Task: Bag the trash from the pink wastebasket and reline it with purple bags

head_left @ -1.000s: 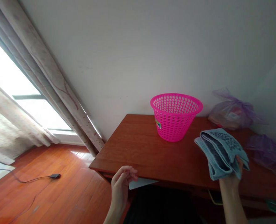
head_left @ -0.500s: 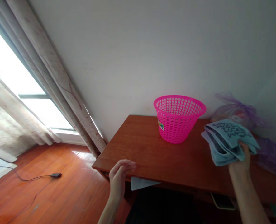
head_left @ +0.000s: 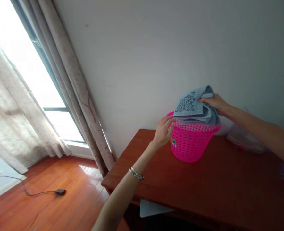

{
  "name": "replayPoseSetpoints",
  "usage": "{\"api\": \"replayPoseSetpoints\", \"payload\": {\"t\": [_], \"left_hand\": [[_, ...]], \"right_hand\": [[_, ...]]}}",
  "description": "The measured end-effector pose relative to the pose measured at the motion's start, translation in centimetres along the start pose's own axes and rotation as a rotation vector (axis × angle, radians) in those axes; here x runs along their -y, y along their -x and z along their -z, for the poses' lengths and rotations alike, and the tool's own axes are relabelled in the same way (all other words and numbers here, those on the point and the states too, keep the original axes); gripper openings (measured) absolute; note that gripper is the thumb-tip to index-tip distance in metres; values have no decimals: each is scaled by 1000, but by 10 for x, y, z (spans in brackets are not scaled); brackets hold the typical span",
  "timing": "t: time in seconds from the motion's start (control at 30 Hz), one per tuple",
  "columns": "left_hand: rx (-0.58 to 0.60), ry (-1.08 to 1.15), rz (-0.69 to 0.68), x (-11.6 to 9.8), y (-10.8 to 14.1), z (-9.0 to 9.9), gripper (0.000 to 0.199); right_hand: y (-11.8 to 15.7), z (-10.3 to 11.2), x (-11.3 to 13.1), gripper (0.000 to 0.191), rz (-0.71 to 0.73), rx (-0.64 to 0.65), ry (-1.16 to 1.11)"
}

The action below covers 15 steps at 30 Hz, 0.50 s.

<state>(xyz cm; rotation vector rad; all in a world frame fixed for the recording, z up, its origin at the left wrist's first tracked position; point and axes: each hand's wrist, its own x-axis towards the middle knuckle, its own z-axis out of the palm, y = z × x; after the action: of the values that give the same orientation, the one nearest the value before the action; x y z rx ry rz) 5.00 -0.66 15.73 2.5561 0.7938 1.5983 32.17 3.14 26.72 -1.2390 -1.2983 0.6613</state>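
Observation:
A folded light-blue towel (head_left: 192,104) with a dark pattern is gripped in my right hand (head_left: 214,103), thumb on top. It hangs over the mouth of a pink perforated plastic basket (head_left: 189,144), its lower folds at the rim. At the basket's left side is my left hand (head_left: 164,130), fingers stretched toward the rim and the towel's left edge; whether they touch it I cannot tell. A small label shows on the basket's wall. The towel hides most of the basket's inside.
The basket stands on a brown wooden table (head_left: 142,160) against a grey wall. A see-through bag (head_left: 245,138) lies at the right, partly behind my right forearm. Pale paper (head_left: 154,208) sticks out under the front edge. A cable with a black adapter (head_left: 60,192) lies on the floor.
My right hand has carried the towel leftward and up, from the table's right side to over the basket. My left hand has risen from the table's front edge to the basket's left side.

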Motion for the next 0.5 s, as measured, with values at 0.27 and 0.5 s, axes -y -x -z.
{"api": "replayPoseSetpoints", "payload": {"t": [0.27,0.5], "left_hand": [[-17,114,101,31,-18,-33,52],[-21,-105,-21,45,-13,-61,49]], "right_hand": [[-3,-28,-60,32,-320,296,-234],[-7,-10,-61,33,-237,392,-115]]}}
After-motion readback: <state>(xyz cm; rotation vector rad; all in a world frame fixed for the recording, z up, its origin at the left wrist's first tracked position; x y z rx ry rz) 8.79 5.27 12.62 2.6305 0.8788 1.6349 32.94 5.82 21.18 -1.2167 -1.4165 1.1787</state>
